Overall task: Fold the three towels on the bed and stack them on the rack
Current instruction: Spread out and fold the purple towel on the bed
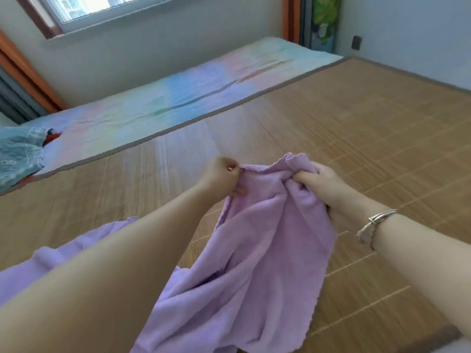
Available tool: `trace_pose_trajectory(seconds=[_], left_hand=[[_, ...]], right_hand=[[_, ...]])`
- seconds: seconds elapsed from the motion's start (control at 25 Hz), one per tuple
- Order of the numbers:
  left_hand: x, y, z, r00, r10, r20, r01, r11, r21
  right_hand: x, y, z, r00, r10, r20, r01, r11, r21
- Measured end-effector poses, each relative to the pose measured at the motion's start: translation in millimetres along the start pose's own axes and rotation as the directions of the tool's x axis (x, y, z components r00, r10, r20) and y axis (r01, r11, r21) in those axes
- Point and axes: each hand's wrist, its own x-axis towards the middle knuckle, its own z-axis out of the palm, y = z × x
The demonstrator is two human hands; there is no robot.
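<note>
A lilac towel [254, 263] hangs crumpled in front of me, lifted above the bamboo mat [356, 128] on the bed. My left hand [224, 178] pinches its top edge at the left. My right hand [323, 187] grips a bunched part of the same edge at the right, with a corner sticking up beside it. More lilac towel cloth [51, 261] lies on the mat at the lower left, partly hidden under my left forearm; I cannot tell whether it is a separate towel. No rack is in view.
A pastel sheet [178, 98] covers the bed's far side, beyond the mat's grey border. A blue patterned cloth [17, 154] lies at the left edge. A wall with a window [127, 11] stands behind the bed. A silver bracelet [374, 222] is on my right wrist.
</note>
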Motion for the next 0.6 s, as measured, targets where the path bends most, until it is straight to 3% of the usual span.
trace_pose_trajectory(seconds=[0.16, 0.32, 0.52, 0.6], left_hand=[[83, 42, 54, 0.978, 0.206, -0.046, -0.183, 0.936, 0.302], [140, 118, 141, 0.926, 0.362, 0.104, -0.376, 0.869, 0.321], [178, 211, 263, 0.916, 0.377, 0.138, -0.401, 0.846, 0.351], [190, 245, 309, 0.899, 0.398, 0.182, -0.437, 0.828, 0.351]], right_hand=[[20, 18, -65, 0.983, 0.122, -0.135, -0.114, 0.992, 0.061], [29, 14, -177, 0.931, 0.190, -0.311, -0.163, 0.981, 0.109], [23, 8, -307, 0.881, 0.274, -0.387, -0.212, 0.958, 0.194], [18, 7, -358, 0.843, 0.246, -0.479, -0.202, 0.969, 0.142]])
